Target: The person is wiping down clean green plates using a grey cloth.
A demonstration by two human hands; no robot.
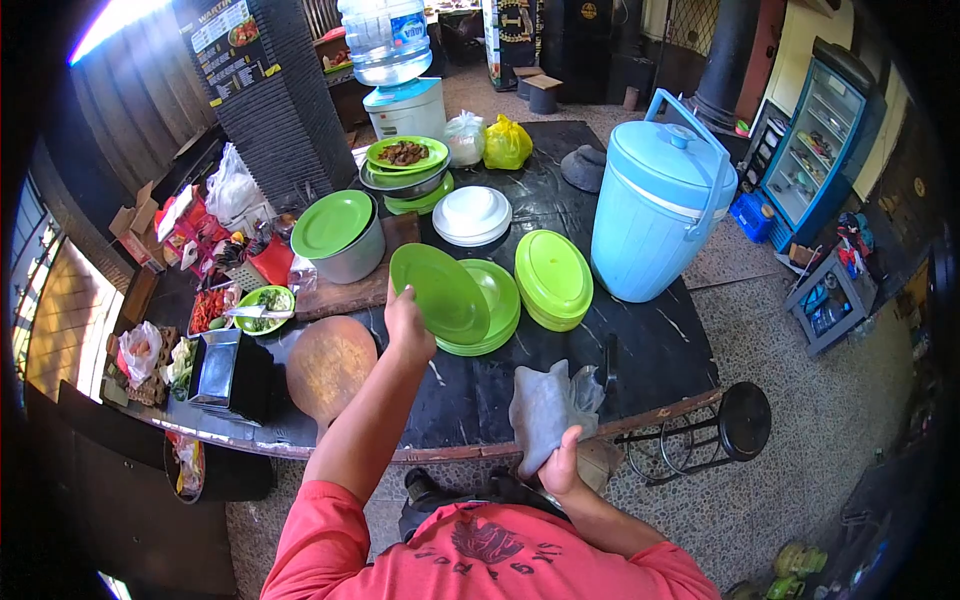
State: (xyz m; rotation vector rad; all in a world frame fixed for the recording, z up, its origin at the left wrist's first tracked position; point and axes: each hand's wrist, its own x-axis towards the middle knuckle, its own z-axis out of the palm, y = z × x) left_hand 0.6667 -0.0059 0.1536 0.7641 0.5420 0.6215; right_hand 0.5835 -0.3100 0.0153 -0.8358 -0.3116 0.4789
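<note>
My left hand (409, 324) grips the near left rim of a green round plate (439, 292), tilted over a stack of green round plates (501, 330). My right hand (561, 469), low and right of the stack, holds a grey cloth (538, 412) by its lower end at the table's front edge. A crumpled clear plastic bag (587, 394) is beside the cloth; whether I touch it cannot be told. Right of the round plates stands a stack of green oval plates (553, 277). Behind them are white plates (472, 215) in a stack.
A large blue lidded cooler (645, 217) stands at the right. On the left are a round wooden board (330, 367), black rectangular trays (217, 375) and a pot (360, 255) topped by a green plate. A black round stool (744, 421) stands by the table's right corner.
</note>
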